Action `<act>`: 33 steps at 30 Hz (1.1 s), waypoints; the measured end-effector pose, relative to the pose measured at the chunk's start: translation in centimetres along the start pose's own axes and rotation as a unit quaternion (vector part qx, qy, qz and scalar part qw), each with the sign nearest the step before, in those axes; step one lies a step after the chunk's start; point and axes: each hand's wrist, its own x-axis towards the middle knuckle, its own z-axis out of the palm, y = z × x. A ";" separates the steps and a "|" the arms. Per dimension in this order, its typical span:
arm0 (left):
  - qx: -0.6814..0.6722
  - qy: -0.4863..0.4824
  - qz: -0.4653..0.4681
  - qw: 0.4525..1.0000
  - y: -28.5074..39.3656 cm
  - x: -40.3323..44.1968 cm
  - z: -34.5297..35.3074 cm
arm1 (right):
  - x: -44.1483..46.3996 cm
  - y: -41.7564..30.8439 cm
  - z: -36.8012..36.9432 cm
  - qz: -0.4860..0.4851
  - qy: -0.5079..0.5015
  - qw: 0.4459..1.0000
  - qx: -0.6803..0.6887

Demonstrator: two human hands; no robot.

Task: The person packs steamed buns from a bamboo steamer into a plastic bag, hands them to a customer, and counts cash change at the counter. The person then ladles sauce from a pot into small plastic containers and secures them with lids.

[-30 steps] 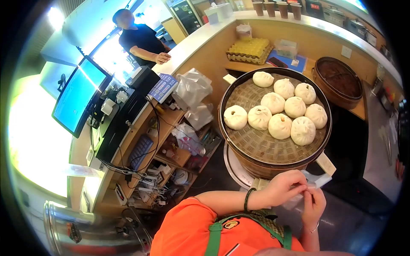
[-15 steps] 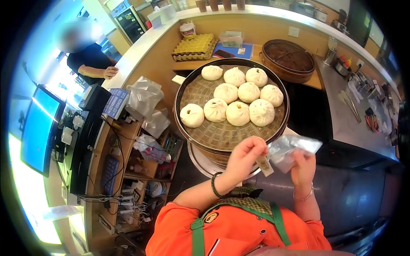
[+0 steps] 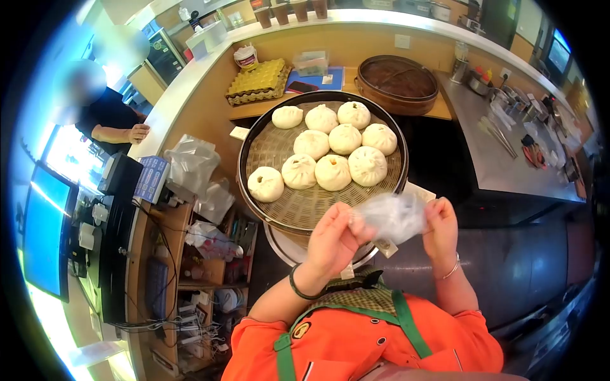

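Observation:
Between my two hands a thin clear plastic bag [image 3: 395,219] is stretched out, its surface blurred by motion. My left hand [image 3: 337,238] pinches one side of it near the front rim of the steamer. On the other side, my right hand [image 3: 440,228] has its fingers closed on the bag's edge. Beyond the hands stands a large round bamboo steamer [image 3: 262,155] with a dark rim. Several white steamed buns [image 3: 344,139] lie on its woven base, some with dark filling showing at the top.
A covered brown steamer [image 3: 399,82] sits behind on the right, beside a metal counter [image 3: 492,165] with tongs [image 3: 501,136]. Yellow egg trays [image 3: 257,81] stand at the back left. A person [image 3: 117,120] rests a hand on the ledge past the monitor [image 3: 47,228].
Both hands have spread apart and pulled the bag wider between them. The whole view has shifted, so the steamer and buns now appear further left.

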 end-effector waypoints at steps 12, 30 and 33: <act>0.358 -0.211 0.044 0.909 -0.7 4.7 5.1 | -0.1 -3.3 -5.6 0.458 -0.304 0.833 0.058; 0.903 -0.141 0.265 0.307 -15.9 12.4 0.8 | 13.9 -6.6 -25.3 -0.172 -0.325 0.784 -0.500; 0.903 -0.135 0.289 0.286 -15.6 13.2 0.2 | 14.9 -6.3 -24.5 -0.372 -0.315 0.618 -0.617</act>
